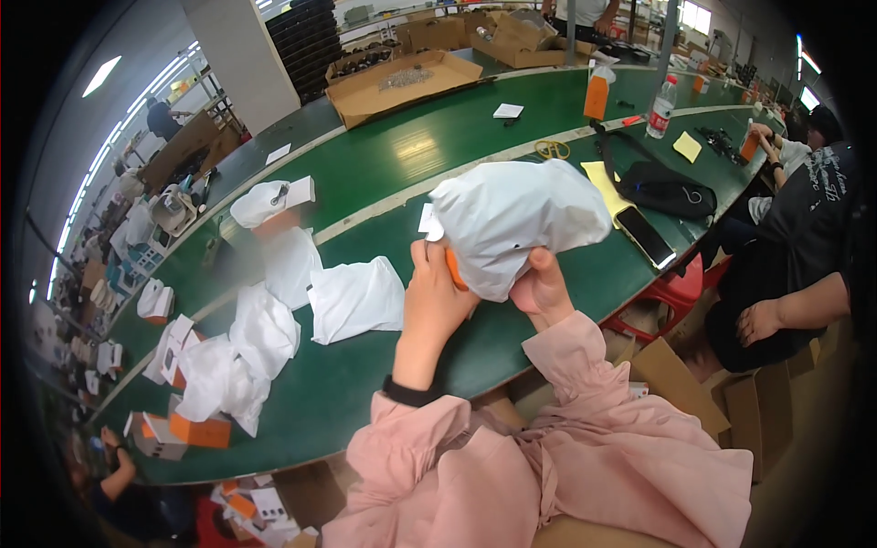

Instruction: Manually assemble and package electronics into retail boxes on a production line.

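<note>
Above the green table, both of my hands hold up a puffed white bag (521, 215). My left hand (437, 297) is closed around a small orange and white box (456, 271), which shows at the bag's left side; the bag covers most of it. On the other side my right hand (541, 285) is closed on the lower part of the bag, its thumb pointing up. A flat white bag (358, 300) lies on the table left of my left hand. More crumpled white bags (265, 329) spread beyond it.
Orange and white boxes (201, 429) sit at the table's left end. To the right lie a phone (645, 236), a black bag (667, 189) and yellow scissors (552, 149); a bottle (661, 108) stands behind them. A person (795, 237) sits close by on the right.
</note>
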Demonstrator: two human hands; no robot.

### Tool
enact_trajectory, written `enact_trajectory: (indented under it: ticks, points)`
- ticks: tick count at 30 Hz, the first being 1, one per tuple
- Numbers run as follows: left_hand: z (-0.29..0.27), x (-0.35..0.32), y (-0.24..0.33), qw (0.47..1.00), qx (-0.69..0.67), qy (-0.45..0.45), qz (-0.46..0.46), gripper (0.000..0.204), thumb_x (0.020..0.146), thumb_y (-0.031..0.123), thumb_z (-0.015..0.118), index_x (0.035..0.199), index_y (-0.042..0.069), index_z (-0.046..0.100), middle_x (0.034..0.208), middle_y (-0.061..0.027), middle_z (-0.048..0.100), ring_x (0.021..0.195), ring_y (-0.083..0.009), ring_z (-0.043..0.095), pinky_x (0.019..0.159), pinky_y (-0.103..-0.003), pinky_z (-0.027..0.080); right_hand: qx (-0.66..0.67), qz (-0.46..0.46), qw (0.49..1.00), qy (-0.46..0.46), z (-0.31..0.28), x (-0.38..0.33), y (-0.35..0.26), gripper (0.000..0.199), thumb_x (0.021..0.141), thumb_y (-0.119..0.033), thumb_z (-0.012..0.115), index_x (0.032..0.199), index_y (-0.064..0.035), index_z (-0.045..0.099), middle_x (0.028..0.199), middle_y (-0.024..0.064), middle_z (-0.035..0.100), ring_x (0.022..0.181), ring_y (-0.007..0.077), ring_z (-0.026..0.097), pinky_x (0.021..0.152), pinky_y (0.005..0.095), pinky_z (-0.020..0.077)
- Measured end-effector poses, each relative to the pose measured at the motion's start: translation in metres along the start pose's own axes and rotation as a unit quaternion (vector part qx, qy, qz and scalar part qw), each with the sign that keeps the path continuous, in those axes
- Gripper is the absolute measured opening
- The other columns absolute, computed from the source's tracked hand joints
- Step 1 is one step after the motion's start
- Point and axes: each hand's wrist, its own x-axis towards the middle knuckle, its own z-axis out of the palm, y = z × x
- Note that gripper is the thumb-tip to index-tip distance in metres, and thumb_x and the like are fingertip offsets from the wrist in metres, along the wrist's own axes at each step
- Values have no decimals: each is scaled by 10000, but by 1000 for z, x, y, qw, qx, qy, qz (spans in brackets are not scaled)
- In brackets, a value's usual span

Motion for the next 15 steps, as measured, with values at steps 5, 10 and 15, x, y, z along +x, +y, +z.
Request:
enact_trajectory:
  ticks: [5, 10, 15]
  points:
    - [-42, -32, -23, 976, -144, -140, -81, 749, 628, 185, 763, 1274, 13, 424, 1262, -182, 478, 1104, -295, 515, 927, -332, 414, -109, 32, 993, -8, 5, -7, 2, 726, 677, -32, 748, 1318, -59, 407, 1242, 56, 511, 1177, 222, 472, 1008, 381, 380]
    - [-54, -43, -37, 977, -74, -201, -10, 657, 595, 169, 791, 1174, 35, 513, 1143, -149, 516, 982, -295, 546, 868, -355, 448, -512, 42, 848, -133, 9, -6, -22, 534, 738, -67, 727, 1217, -38, 491, 1206, 95, 569, 1081, 171, 548, 924, 316, 430]
    - [-68, -45, -45, 978, -91, -187, 13, 687, 602, 125, 779, 1202, 41, 456, 1161, -142, 476, 1096, -297, 479, 921, -350, 421, -629, -15, 753, -192, 48, -9, -46, 424, 747, -88, 670, 1146, -35, 539, 1057, 132, 628, 936, 289, 628, 844, 311, 465]
